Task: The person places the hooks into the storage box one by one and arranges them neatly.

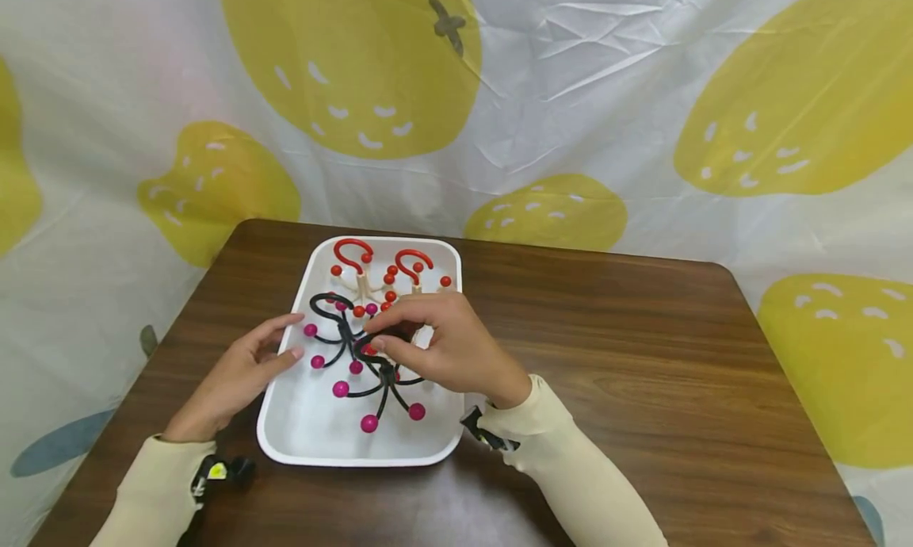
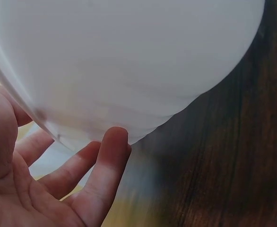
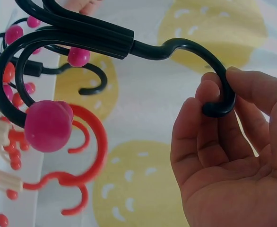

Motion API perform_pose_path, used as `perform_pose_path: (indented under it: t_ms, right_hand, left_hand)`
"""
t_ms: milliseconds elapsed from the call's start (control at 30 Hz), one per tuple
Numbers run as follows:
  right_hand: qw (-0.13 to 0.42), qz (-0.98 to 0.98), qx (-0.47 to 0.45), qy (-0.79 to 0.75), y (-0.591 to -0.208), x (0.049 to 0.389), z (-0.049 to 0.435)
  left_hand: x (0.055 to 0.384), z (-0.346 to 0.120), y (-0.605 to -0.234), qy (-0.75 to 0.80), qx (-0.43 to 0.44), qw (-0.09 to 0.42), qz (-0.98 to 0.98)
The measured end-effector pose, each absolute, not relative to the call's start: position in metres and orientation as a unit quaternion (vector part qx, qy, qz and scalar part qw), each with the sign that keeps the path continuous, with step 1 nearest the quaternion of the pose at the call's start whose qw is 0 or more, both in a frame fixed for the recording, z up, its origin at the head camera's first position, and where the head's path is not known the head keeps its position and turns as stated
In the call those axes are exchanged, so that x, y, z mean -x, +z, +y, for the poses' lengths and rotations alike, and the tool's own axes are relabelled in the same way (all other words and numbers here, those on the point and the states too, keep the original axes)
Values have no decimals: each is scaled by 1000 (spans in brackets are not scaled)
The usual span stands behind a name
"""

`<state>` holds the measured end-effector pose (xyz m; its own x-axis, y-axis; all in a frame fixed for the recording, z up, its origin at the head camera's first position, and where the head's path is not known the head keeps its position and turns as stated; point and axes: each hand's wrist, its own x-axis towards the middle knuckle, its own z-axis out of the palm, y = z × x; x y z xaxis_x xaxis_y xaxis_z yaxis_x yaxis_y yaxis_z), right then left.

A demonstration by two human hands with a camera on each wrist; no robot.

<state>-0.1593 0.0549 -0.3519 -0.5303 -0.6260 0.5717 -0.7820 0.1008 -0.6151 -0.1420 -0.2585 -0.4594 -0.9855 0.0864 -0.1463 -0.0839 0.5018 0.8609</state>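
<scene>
A person sits at a dark brown wooden table (image 1: 642,357), seen from above in the head view, both arms in cream sleeves. A white rectangular tray (image 1: 307,432) lies at centre-left of the frame.

In the tray's upper part lie two multi-armed hangers with red hooks (image 1: 353,250) and red ball tips on pale stems. Below them, in the middle of the tray, lie two black multi-armed hooks with magenta ball tips, tangled together.

The right hand (image 1: 445,349) reaches over the tray from the lower right. In the right wrist view its fingertips (image 3: 214,92) curl round the curved top of one black hook (image 3: 195,49), pinching it between thumb and fingers. The hook's black arms spread toward the upper left of that frame, a large magenta ball (image 3: 46,125) at the left, with the red hooks beneath it.

The left hand (image 1: 238,372) rests at the tray's left rim, just left of the black hooks. Its fingers are straight and relaxed, the fingertips touching the rim. In the left wrist view the fingers (image 2: 108,165) lie against the tray's white outer wall at the lower left of the frame, with the wood grain to the right.

Behind the table hangs a white sheet (image 1: 571,79) printed with large yellow fruit shapes.
</scene>
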Motion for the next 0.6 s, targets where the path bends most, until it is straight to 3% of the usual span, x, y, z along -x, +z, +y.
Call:
perform_pose_path:
  t_ms: [600]
  right_hand:
    - [4,-752,-463,470,-375,166,14]
  left_hand:
    - [143,-261,-459,503,-6,94,859]
